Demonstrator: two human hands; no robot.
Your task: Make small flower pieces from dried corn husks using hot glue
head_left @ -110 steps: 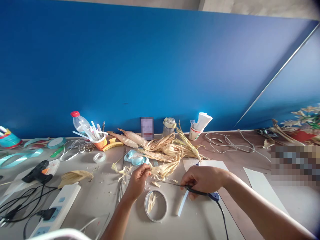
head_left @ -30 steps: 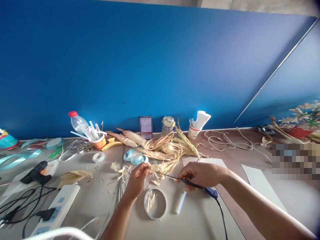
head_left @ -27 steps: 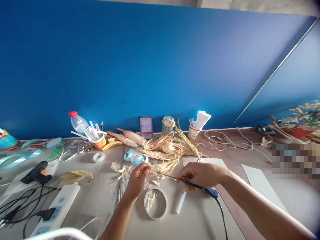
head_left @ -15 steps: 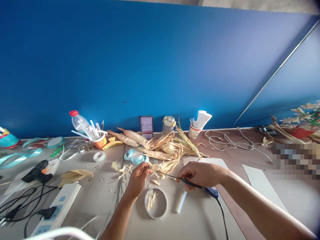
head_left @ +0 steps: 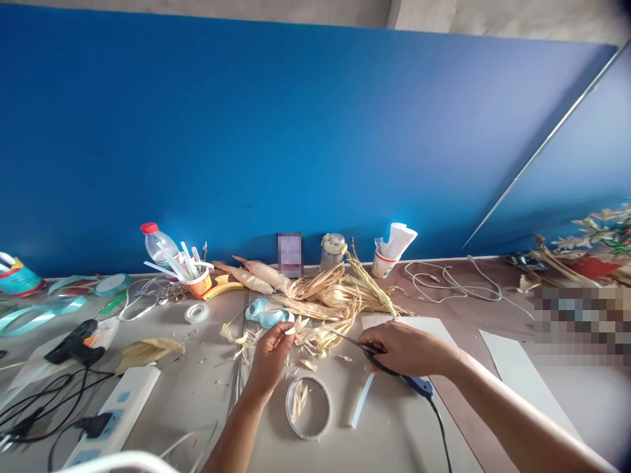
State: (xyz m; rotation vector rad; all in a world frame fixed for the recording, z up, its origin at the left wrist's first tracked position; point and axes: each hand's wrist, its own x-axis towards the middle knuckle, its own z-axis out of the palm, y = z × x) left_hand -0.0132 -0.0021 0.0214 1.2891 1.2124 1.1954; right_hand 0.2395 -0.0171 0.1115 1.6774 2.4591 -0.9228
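My left hand (head_left: 271,351) is closed in a pinch on a small pale piece (head_left: 290,331), perhaps a bit of corn husk. In my right hand (head_left: 399,348) is a pair of scissors (head_left: 379,362), its dark handle around the fingers and its thin blades pointing left toward the pinched piece, apart from it. A heap of dried corn husks (head_left: 340,292) lies just beyond both hands. Below my right hand shows a blue tool body (head_left: 419,385) with a black cord, partly hidden. A ring-shaped roll (head_left: 328,407) with a husk scrap inside lies nearer me.
Left are a white power strip (head_left: 116,410), a black glue gun (head_left: 76,341) and a tape roll (head_left: 197,313). A cup of white sticks (head_left: 200,286), a bottle (head_left: 158,243), a glass jar (head_left: 333,253) and a paper cup (head_left: 384,263) stand before the blue partition (head_left: 296,131).
My right hand and the scissors have drawn back slightly to the right, away from my left hand. The pale piece now shows more plainly in my left fingers. The view has tilted slightly upward.
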